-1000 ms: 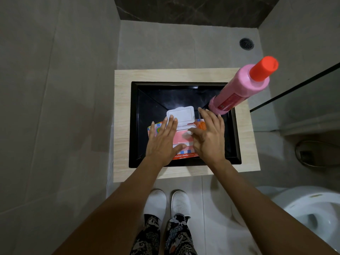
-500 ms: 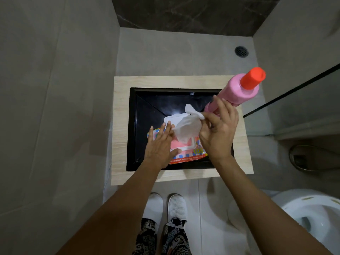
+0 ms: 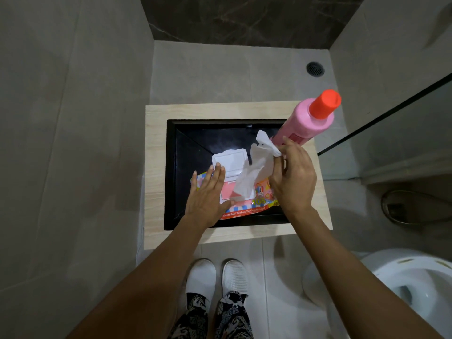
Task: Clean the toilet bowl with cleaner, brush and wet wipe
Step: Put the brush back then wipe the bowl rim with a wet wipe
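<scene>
Toilet bowl (image 3: 415, 280) waiting lower right, wet wipe (image 3: 256, 167) half out of pack

Standing pale and tiled, bathroom floor (image 3: 220, 72) filling most of the view, with round drain (image 3: 315, 68) sitting far back on the right. Showing only partly at the lower right edge, white toilet bowl lying well apart from both hands. Standing in the middle, wooden-topped stand (image 3: 156, 167) holding black tray (image 3: 190, 143) sunk inside its frame. Rising tilted in the view from the tray's far right corner, pink cleaner bottle (image 3: 308, 123) carrying red cap (image 3: 324, 104), just beyond the right hand.

Lying in the tray's near half, colourful wipe pack (image 3: 259, 204) with white flip lid (image 3: 230, 160) standing open toward the far side. Pressing down on the pack's left part, left hand (image 3: 208, 194) lying flat, fingers straight and close together, fingertips reaching onto the open lid. Pinching the wet wipe's upper end between thumb and fingers, right hand (image 3: 293, 179) hanging raised above the pack's right side, other fingers curled. Stretching crumpled from that pinch down to the pack's opening, wet wipe with its lower end touching the pack.

Planted on the floor below the stand, two white slippers (image 3: 217, 277) under patterned trouser legs (image 3: 212, 316)
</scene>
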{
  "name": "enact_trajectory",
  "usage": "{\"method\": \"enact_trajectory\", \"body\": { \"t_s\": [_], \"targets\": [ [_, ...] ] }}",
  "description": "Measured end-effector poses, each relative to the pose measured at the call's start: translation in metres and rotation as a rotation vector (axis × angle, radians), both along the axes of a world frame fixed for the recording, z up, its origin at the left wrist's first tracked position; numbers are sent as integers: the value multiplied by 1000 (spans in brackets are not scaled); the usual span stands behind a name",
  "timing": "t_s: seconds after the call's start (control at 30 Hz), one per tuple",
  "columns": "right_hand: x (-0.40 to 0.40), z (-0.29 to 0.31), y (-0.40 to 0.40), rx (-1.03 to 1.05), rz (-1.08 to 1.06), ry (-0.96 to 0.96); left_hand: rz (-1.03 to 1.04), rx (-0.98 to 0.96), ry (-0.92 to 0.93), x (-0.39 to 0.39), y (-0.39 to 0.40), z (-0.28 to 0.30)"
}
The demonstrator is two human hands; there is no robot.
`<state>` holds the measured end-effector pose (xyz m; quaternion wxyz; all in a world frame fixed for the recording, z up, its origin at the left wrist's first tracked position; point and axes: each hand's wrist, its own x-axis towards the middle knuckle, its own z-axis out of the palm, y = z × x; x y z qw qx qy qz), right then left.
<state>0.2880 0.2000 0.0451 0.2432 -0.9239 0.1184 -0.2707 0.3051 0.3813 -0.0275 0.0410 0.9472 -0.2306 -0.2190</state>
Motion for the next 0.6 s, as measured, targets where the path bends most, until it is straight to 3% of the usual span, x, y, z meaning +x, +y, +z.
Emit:
{"method": "enact_trajectory", "body": {
  "t_s": [0.6],
  "targets": [
    [-11, 2, -15, 16, -48, 50, -131, -103, -101, 2, -29, 8]
  ]
}}
